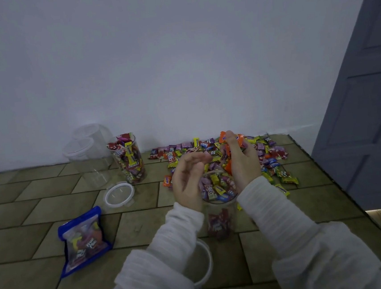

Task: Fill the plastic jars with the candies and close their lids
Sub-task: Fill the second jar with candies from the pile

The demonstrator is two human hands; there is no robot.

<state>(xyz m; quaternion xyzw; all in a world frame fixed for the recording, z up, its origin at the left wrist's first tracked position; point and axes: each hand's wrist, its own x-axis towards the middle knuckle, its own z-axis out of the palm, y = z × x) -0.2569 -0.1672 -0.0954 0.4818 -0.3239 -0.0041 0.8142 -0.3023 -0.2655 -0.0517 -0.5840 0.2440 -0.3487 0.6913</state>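
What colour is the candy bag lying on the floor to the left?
Blue edges with a clear front, showing colourful candies inside the bag; seen in the head view.

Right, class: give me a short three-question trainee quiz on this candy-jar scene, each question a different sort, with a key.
1. True or false: the jar of candies standing near the wall has its lid on.
2. Multiple choice: what does the right hand hold? A) a lid B) a handful of candies C) the blue bag
3. Fill in: the left hand hovers over the open jar holding ____.

Key: 1 false, it is open, and a loose lid lies on the floor in front of it. 2 B, candies, some in orange wrappers. 3 nothing.
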